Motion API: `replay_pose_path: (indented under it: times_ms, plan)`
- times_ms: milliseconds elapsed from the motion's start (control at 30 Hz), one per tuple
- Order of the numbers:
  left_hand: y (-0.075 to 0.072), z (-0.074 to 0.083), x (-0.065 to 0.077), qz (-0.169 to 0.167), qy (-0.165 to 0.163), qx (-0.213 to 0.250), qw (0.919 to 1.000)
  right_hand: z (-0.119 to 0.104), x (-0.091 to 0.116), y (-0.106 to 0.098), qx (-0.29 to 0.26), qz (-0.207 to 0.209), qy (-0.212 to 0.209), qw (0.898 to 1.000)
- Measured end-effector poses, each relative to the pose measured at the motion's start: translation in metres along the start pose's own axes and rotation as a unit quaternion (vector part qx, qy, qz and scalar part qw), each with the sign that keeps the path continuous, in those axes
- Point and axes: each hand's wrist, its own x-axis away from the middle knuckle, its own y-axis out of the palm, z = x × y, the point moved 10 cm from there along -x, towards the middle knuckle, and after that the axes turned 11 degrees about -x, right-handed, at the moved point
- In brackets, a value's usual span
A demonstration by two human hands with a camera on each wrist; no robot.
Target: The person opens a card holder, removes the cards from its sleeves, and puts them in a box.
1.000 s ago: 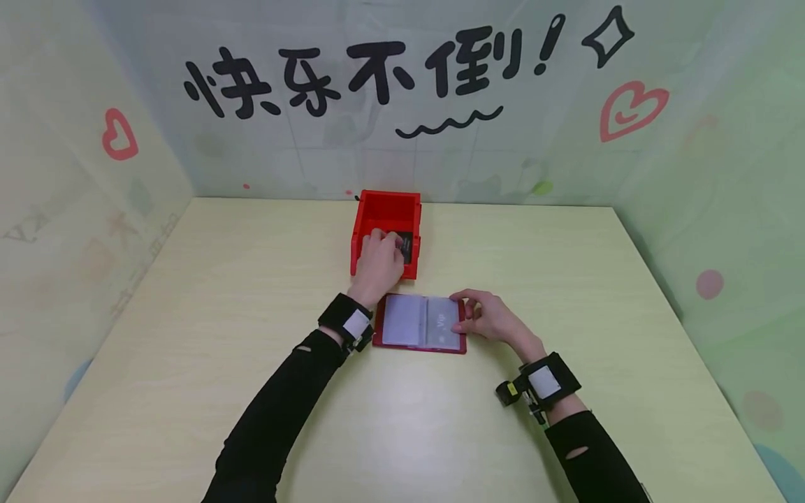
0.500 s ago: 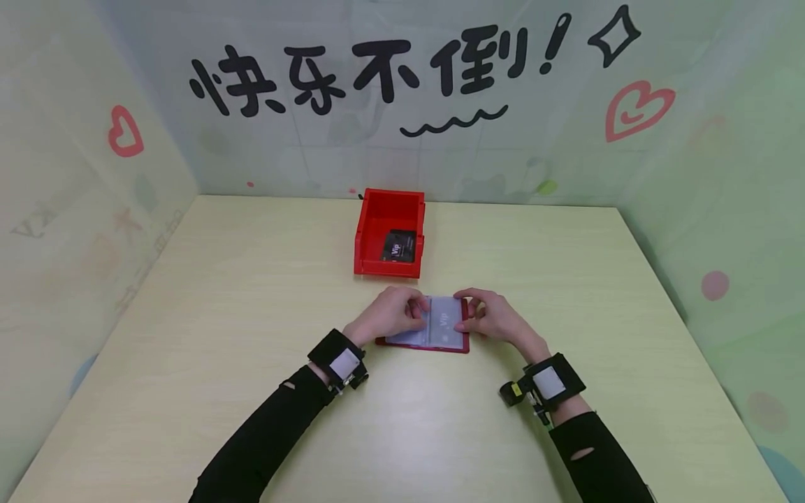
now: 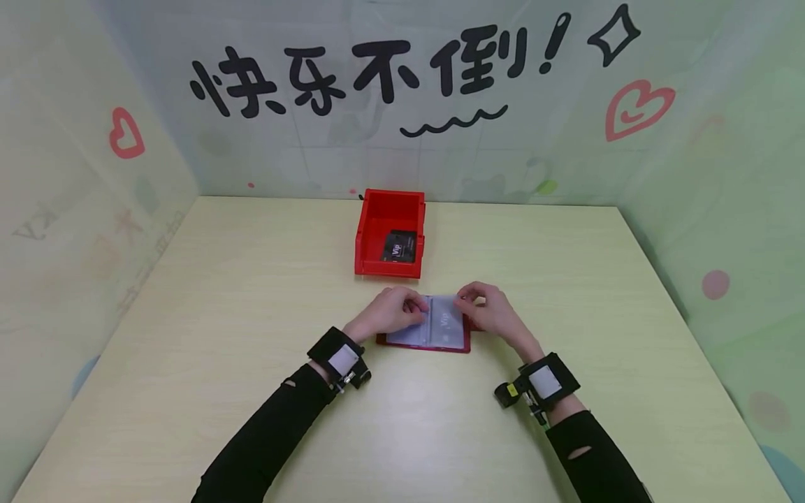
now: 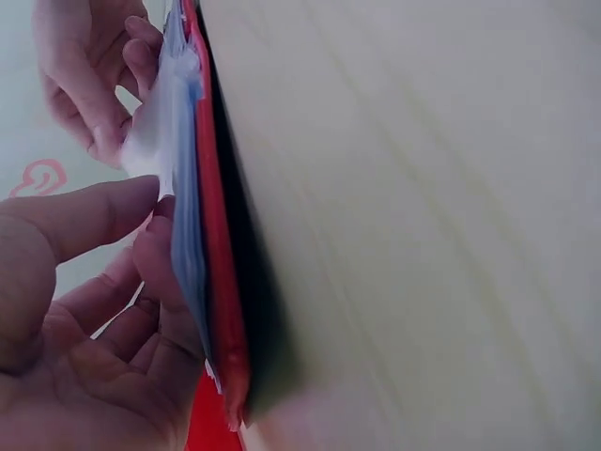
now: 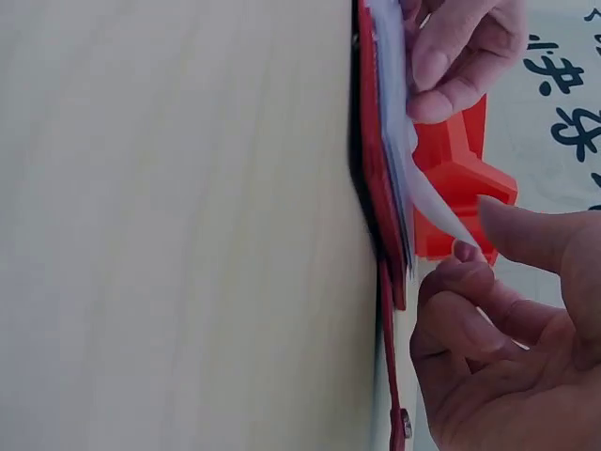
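An open card holder (image 3: pixel 467 342) with a red cover and clear plastic pages lies on the table. The word Vip shows through its right-hand page (image 3: pixel 445 328). My right hand (image 3: pixel 493 311) pinches the outer edge of a lifted page (image 5: pixel 441 209) between thumb and forefinger. At the left half of the holder, my left hand (image 3: pixel 393 311) has its thumb and forefinger together on a plastic page (image 4: pixel 166 155), other fingers curled. The left hand covers much of the left page. A red strap (image 5: pixel 392 366) with a snap extends from the holder's right side.
Behind the holder stands a red bin (image 3: pixel 388 269) with black Vip cards (image 3: pixel 399 246) inside. Light wooden table (image 3: pixel 283 244) surrounds both. Printed fabric walls (image 3: pixel 327 154) enclose the back and sides.
My left hand has left the red bin and come down to the holder's left page. My right hand has lifted the right page's edge, uncovering the red strap.
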Motion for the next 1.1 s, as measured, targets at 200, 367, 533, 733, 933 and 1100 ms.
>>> replay_pose_path:
  times_ms: [200,367,533,733,933,1100]
  plan:
    - [0.001,-0.005,-0.003,-0.007,0.007,0.035,0.9994,-0.003,0.0,0.01,-0.103,-0.031,0.004,0.994]
    - [0.001,-0.006,-0.001,-0.016,-0.003,0.09,0.9958,-0.005,0.0,0.019,-0.129,-0.053,-0.012,0.99]
    - [0.002,-0.011,-0.001,-0.023,-0.023,0.13,0.991,-0.006,0.0,0.026,-0.099,-0.068,-0.027,0.992]
    - [0.001,-0.015,-0.002,-0.022,-0.03,0.143,0.9891,-0.007,-0.003,0.031,-0.025,-0.066,-0.03,0.997]
    - [0.0,-0.018,-0.001,-0.02,-0.039,0.161,0.9859,-0.014,-0.006,0.038,0.048,-0.061,-0.04,0.996]
    - [-0.005,-0.023,0.002,0.0,-0.063,0.142,0.9879,-0.017,-0.005,0.042,0.091,-0.056,-0.031,0.994]
